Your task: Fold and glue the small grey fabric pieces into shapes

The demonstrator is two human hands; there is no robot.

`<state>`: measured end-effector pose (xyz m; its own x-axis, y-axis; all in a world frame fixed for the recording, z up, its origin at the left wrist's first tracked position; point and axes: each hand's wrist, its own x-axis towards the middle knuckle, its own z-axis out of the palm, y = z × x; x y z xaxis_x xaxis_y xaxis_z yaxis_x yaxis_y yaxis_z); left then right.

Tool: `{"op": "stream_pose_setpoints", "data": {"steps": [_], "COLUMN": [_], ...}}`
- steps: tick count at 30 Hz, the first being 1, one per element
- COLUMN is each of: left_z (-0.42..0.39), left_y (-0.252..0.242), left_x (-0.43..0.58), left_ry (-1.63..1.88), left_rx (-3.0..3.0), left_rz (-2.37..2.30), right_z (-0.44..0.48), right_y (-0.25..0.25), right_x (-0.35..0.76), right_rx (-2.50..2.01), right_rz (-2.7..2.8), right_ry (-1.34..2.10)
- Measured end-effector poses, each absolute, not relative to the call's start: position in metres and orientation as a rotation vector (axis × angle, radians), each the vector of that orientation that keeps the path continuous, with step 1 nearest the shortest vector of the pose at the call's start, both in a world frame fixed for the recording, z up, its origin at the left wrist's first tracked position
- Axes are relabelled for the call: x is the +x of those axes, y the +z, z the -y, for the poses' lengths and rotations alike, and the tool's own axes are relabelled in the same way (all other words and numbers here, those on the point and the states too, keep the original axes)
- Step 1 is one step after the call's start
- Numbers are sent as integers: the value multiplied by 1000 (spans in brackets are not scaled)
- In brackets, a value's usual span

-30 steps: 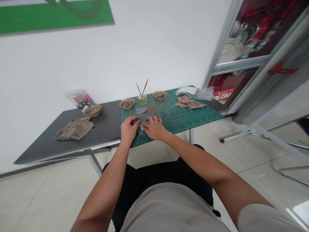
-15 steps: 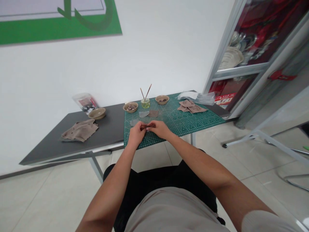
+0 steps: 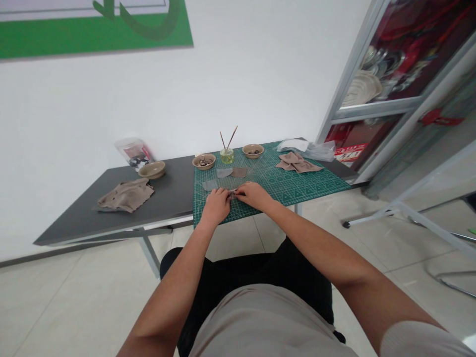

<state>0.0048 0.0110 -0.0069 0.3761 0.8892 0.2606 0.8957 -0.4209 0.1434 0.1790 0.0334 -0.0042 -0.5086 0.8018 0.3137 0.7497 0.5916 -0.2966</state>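
Note:
My left hand [image 3: 217,206] is at the front of the green cutting mat [image 3: 297,191], its fingers bent and closed on the near side of a small brownish piece [image 3: 233,193]. From the right, my right hand [image 3: 255,195] pinches the same piece. Fingers cover most of it, so its kind is unclear. Just beyond my hands, a grey fabric square [image 3: 224,172] and a brown one [image 3: 238,172] lie side by side. Another pale grey piece [image 3: 210,185] is by my left fingertips.
Along the back stand a bowl of dark pieces [image 3: 204,161], a glass jar with two sticks [image 3: 226,156] and a second bowl [image 3: 253,151]. Brown cloths lie right [image 3: 297,162] and left [image 3: 126,195]. An extra bowl [image 3: 151,170] and a clear tub [image 3: 134,152] stand left.
My fingers have come down flatter over the brownish piece, and less of it shows between them. The whole view has shifted slightly; the bowls and cloths stay in place.

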Motion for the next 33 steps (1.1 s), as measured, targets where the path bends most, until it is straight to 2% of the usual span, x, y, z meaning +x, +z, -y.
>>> {"op": "stream_pose_setpoints", "data": {"steps": [5,33], "left_z": [-8,-22], "left_y": [-1,-10], "left_x": [11,-11], "left_ry": [-366,-709], "left_rx": [-2507,-2759], "left_rz": [1712,1628], "right_z": [-33,-32], "right_y": [-4,-2], "right_x": [177,176], "right_rx": [-1305,-1206], "right_rz": [2384,2436], "right_ry": [118,155]}}
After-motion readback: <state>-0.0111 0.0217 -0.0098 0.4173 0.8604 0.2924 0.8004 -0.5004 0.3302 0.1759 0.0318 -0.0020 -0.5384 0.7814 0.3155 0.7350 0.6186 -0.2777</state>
